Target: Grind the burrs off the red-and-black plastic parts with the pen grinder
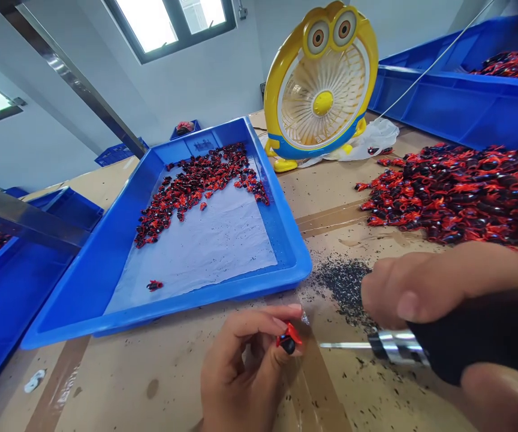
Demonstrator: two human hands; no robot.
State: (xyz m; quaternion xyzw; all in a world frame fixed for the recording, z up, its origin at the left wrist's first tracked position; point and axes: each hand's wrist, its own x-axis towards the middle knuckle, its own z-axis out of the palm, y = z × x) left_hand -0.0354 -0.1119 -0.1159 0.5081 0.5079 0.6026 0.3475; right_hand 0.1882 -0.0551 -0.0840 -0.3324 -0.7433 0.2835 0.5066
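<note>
Pinching one small, shiny red and black plastic piece (pixel 288 340), the left hand (pixel 247 366) has a closed grip, just off the near right corner of the big blue plastic tray (pixel 286 231). The right hand's (pixel 439 282) grip is wrapped round a fat black tool (pixel 488 336) with a thin silver metal tip (pixel 344 345), near the piece but not touching it. To do this well, I think, hold the piece steady, keep fingertips out of the tip's way and go gently. Black crumbs (pixel 344 288) lie on the brown worktop (pixel 119 372) by that corner. More pieces (pixel 191 195) lie toward the tray's far edge. Past its right edge, a big red and black heap (pixel 457 192) lies near a round yellow fan (pixel 322 103).
</note>
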